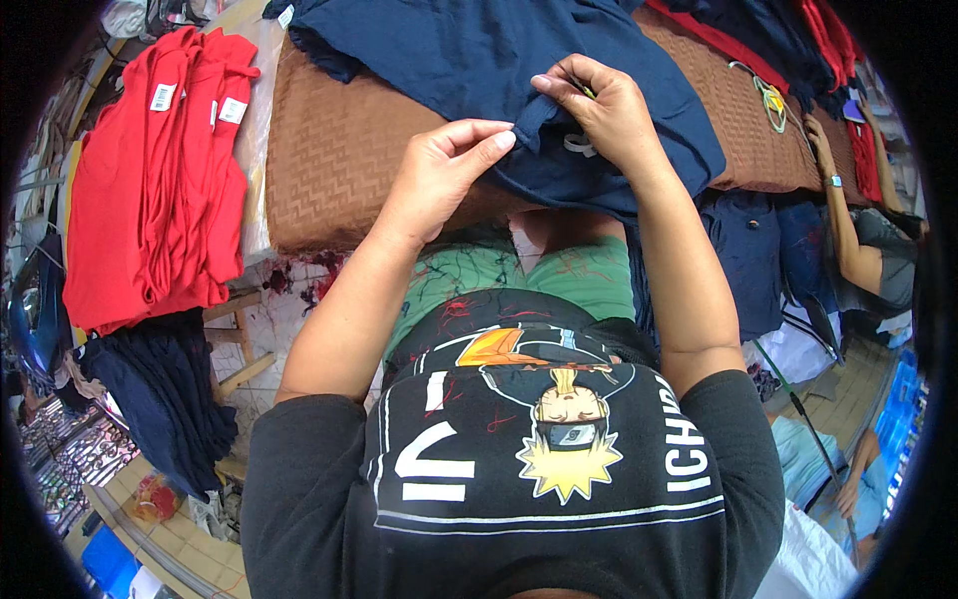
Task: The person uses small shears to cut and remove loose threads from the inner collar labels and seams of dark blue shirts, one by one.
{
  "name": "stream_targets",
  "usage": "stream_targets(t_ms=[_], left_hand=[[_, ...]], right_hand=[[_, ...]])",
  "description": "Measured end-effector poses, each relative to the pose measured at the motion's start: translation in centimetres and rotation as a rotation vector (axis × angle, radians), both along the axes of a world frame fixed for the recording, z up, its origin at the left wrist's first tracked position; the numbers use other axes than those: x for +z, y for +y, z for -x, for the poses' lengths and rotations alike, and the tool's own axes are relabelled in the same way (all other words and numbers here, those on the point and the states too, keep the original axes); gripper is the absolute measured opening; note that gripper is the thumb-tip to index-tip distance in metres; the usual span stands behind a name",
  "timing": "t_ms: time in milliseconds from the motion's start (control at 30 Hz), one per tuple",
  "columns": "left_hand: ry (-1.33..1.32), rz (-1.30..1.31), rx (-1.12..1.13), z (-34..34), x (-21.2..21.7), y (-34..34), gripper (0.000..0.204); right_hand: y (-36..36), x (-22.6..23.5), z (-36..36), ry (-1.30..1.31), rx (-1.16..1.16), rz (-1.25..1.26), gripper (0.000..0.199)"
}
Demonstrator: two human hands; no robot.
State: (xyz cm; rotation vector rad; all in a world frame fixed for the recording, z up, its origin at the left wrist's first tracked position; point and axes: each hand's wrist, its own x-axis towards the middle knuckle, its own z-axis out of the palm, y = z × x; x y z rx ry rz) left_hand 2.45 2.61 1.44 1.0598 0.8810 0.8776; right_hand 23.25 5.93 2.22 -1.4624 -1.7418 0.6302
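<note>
A dark navy garment (439,50) is spread over the brown padded table in front of me. My left hand (449,165) is closed, its thumb and forefinger pinching a narrow folded strip of that garment. My right hand (611,112) is closed too, with thumb and fingers on the strip's upper end. A small yellow-and-dark object (586,91) shows between its fingers; most of it is hidden, so its kind is unclear. Just below my right hand, a white label (579,146) lies on the navy cloth. Loose threads cling to my shirt and green shorts.
The brown textured table cover (349,150) runs across the front. Red garments (165,180) with white tags are piled at left, above hanging navy cloth (165,389). At right are a yellow-green cord (772,103), another person's arm (838,190) and more navy garments (743,260).
</note>
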Motion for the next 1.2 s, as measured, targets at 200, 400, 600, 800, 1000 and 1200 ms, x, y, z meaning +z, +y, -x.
stream_targets(t_ms=[200, 400, 600, 800, 1000, 1200], left_hand=[[-0.055, -0.328, 0.182, 0.5, 0.8, 0.5, 0.015], [-0.492, -0.54, -0.227, 3.6, 2.3, 1.8, 0.033], [0.704, -0.642, -0.228, -1.0, 1.3, 1.1, 0.026], [0.15, -0.627, 0.648, 8.6, 8.7, 10.3, 0.044], [-0.096, -1.185, -0.921, 12.8, 22.0, 1.3, 0.037], [-0.057, -1.152, -1.599, 9.3, 27.0, -9.5, 0.026]], right_hand=[[0.0, -0.1, -0.4, -0.002, -0.023, 0.014, 0.033], [-0.8, 0.5, -1.1, 0.047, -0.053, 0.085, 0.03], [-1.3, 0.4, -1.2, 0.079, -0.028, -0.087, 0.025], [-2.2, 5.7, -5.4, 0.34, -0.269, -0.46, 0.013], [-3.7, 4.7, -8.4, 0.467, -0.311, -0.295, 0.012], [-7.2, 7.2, -6.2, 0.275, -0.051, -0.022, 0.018]])
